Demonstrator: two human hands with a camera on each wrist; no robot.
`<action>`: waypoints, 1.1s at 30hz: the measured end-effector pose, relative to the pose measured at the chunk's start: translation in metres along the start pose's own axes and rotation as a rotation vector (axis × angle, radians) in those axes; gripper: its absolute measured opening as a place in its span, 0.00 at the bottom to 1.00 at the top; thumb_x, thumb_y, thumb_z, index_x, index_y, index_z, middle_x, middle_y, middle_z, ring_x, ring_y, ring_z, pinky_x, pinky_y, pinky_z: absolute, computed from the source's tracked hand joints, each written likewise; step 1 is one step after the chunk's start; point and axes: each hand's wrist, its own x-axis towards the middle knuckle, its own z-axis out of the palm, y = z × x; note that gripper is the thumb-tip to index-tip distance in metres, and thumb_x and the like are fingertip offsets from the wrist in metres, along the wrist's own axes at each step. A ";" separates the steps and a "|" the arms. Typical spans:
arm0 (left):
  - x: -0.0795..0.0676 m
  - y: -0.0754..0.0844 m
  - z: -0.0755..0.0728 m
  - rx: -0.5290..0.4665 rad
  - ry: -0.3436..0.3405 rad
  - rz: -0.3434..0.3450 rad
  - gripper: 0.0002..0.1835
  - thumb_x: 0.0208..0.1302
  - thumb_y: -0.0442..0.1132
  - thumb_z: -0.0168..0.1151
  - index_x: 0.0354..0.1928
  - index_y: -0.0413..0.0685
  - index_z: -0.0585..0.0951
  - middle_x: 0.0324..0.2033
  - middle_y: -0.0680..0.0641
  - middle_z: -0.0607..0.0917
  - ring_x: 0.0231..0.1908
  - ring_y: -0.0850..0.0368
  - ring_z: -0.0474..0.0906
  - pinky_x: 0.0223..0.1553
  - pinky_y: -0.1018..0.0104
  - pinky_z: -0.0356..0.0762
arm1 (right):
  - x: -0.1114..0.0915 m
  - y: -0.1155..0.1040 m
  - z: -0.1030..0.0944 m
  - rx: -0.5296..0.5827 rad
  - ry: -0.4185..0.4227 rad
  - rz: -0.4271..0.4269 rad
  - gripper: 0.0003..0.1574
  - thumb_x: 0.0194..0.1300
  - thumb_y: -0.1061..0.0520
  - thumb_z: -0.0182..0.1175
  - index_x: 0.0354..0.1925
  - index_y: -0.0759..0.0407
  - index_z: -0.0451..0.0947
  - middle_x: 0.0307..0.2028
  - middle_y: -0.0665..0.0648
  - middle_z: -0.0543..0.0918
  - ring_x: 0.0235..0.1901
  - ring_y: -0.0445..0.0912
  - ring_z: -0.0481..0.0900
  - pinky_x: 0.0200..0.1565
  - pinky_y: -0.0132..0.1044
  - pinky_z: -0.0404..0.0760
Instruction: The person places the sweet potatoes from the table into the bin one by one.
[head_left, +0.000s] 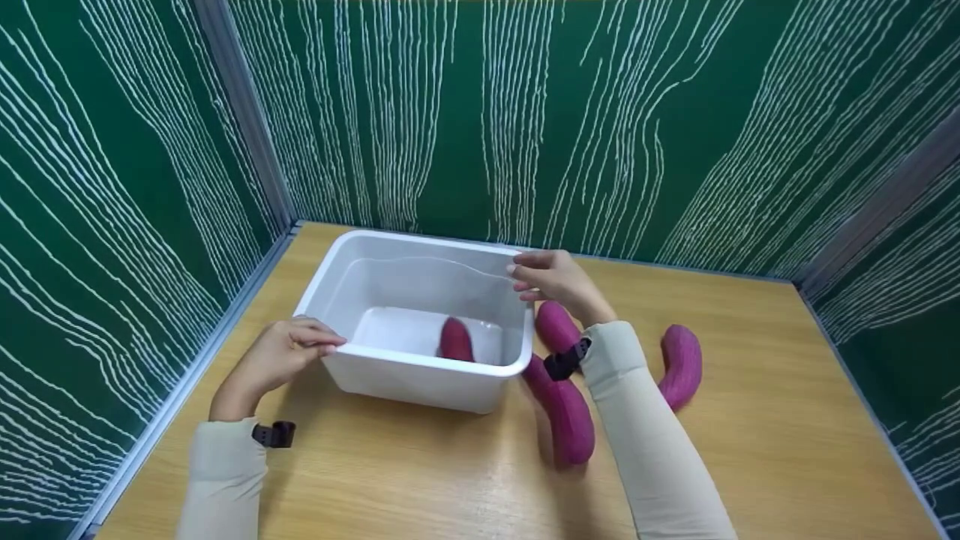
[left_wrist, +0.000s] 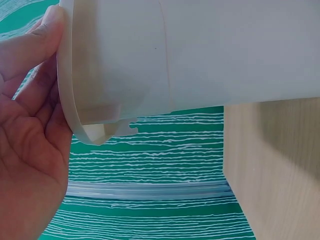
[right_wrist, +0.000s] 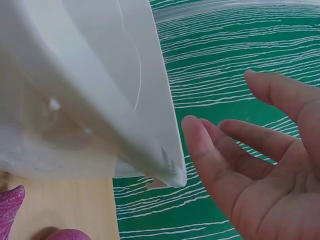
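A white plastic bin (head_left: 420,375) stands on the wooden table, its opening facing up. My left hand (head_left: 289,352) pinches the rim at the near left corner; in the left wrist view the thumb (left_wrist: 52,22) lies against the rim. By the far right corner is my right hand (head_left: 555,281), its fingers loosely spread, and the right wrist view shows a gap between its fingertips and the rim. Inside the bin lies a dark red, elongated object (head_left: 455,341), partly hidden by the near wall. I cannot tell its kind.
Right of the bin lie long purple vegetable-like pieces: one (head_left: 570,424) beside the near right corner, one (head_left: 555,324) under the right wrist, and a curved one (head_left: 682,364) farther right. Green panels (head_left: 465,112) with white wavy lines enclose the table (head_left: 787,420).
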 end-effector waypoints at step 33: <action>-0.001 -0.001 -0.001 -0.014 -0.022 -0.034 0.09 0.60 0.33 0.65 0.41 0.49 0.88 0.43 0.46 0.86 0.49 0.48 0.76 0.54 0.48 0.74 | -0.012 0.018 -0.016 -0.025 0.002 0.011 0.33 0.67 0.46 0.58 0.65 0.61 0.68 0.59 0.60 0.77 0.54 0.55 0.79 0.52 0.44 0.80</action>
